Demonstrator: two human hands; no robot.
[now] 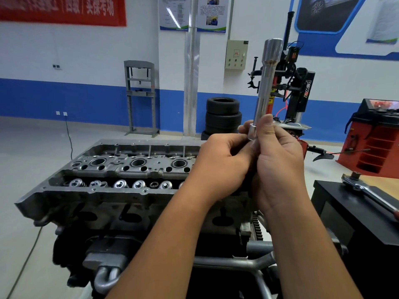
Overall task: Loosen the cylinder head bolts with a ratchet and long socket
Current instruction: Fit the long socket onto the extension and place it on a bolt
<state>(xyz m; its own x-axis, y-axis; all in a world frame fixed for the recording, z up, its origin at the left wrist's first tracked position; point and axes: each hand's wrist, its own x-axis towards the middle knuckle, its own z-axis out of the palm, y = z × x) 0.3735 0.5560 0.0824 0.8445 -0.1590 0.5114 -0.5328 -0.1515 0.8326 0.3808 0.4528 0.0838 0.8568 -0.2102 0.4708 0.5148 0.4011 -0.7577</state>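
Note:
A long chrome socket [266, 83] stands almost upright in front of me, its wide end at the top. My right hand [278, 167] grips its lower end with thumb and fingers. My left hand [220, 162] is curled against the same lower end, its fingers wrapped around a dark part that is mostly hidden between both hands. The grey cylinder head [112, 171] sits on the engine below and to the left, with valve springs and round bores showing. A ratchet wrench [367, 190] lies on the black cabinet at the right.
A black cabinet [345, 216] stands at my right. An engine stand frame [248, 262] runs under the engine. Farther off are stacked tyres [223, 115], a tyre changer [295, 87], a red balancer [375, 137] and a grey press frame [141, 98].

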